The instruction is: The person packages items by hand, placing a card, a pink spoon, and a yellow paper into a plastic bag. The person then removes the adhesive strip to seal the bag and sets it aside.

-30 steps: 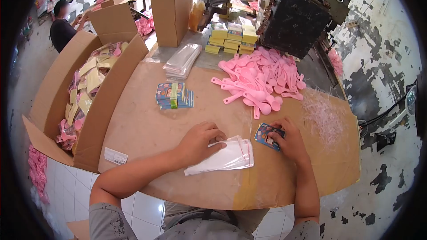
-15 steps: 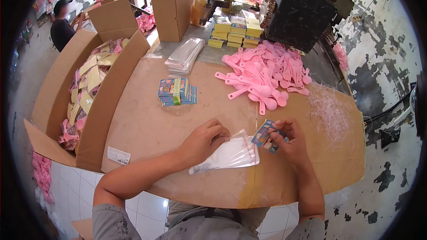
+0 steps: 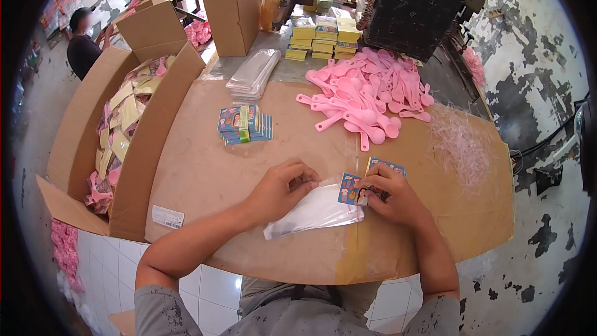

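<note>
A stack of clear plastic bags (image 3: 311, 214) lies on the cardboard-covered table in front of me. My left hand (image 3: 289, 186) is closed in a pinch at the upper edge of the top bag. My right hand (image 3: 392, 196) grips a blue printed card (image 3: 349, 189) between thumb and fingers, with the card over the right end of the bags. Behind those fingers shows a second blue card (image 3: 388, 165); whether it is held or lies on the table I cannot tell. Further back sits a banded bundle of similar cards (image 3: 244, 126).
Pink plastic scoops (image 3: 367, 96) are heaped at the back right, beside clear plastic shreds (image 3: 463, 149). More bags (image 3: 254, 74) and stacked card bundles (image 3: 314, 40) stand behind. An open carton (image 3: 146, 155) of packed goods is at left. A co-worker (image 3: 84, 43) stands beyond.
My right hand has moved left with the card, bringing it over the bags' right end. A second card now shows behind that hand. My left hand stays at the bag's edge.
</note>
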A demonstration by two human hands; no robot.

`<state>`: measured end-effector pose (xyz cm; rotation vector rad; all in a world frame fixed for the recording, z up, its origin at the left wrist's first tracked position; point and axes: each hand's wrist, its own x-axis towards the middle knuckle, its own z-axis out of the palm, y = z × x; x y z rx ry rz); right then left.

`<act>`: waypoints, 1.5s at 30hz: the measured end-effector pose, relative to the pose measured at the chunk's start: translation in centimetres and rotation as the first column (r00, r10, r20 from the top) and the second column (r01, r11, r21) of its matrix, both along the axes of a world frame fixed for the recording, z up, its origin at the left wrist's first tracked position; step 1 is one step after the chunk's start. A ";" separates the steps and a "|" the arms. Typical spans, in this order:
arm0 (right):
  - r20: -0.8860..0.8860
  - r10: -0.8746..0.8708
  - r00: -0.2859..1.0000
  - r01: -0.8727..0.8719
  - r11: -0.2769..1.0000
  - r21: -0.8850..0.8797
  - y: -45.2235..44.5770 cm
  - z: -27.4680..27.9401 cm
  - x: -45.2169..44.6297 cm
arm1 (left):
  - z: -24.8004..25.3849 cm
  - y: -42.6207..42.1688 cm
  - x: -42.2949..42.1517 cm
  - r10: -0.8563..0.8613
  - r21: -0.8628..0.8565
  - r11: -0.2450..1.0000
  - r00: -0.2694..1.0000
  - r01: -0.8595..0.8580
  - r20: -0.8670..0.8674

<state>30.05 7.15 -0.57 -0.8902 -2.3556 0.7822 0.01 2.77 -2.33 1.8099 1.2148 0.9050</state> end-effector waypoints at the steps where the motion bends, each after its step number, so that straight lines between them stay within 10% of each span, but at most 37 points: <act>1: 0.016 -0.018 1.000 0.018 0.999 -0.033 0.0 0.1 0.1 | 0.5 -0.1 0.0 0.005 -0.053 0.999 1.000 -0.006 -0.013; 5: 0.070 -0.071 0.995 0.066 0.995 0.073 0.0 -0.2 0.4 | -1.2 0.3 0.0 0.057 -0.138 0.990 0.920 -0.004 0.387; 10: -0.304 -0.208 0.930 0.140 0.963 -0.230 -0.5 -0.7 -0.9 | -0.8 0.7 -0.3 0.029 -0.236 0.960 0.785 0.151 0.618; 29: -0.452 -0.262 0.853 0.132 0.945 -0.299 -1.8 -0.9 -1.6 | 1.2 -0.7 0.7 0.076 -0.255 0.965 0.874 0.056 0.479; 38: -0.190 0.043 0.981 -0.026 0.995 0.093 -1.6 1.1 -2.7 | 1.4 -1.2 0.8 -0.059 -0.107 0.990 0.954 0.095 0.295; 45: -0.569 -0.328 0.754 0.103 0.914 -0.391 -2.7 -0.3 -3.9 | 1.5 -1.7 1.1 -0.094 -0.087 0.988 0.951 0.124 0.293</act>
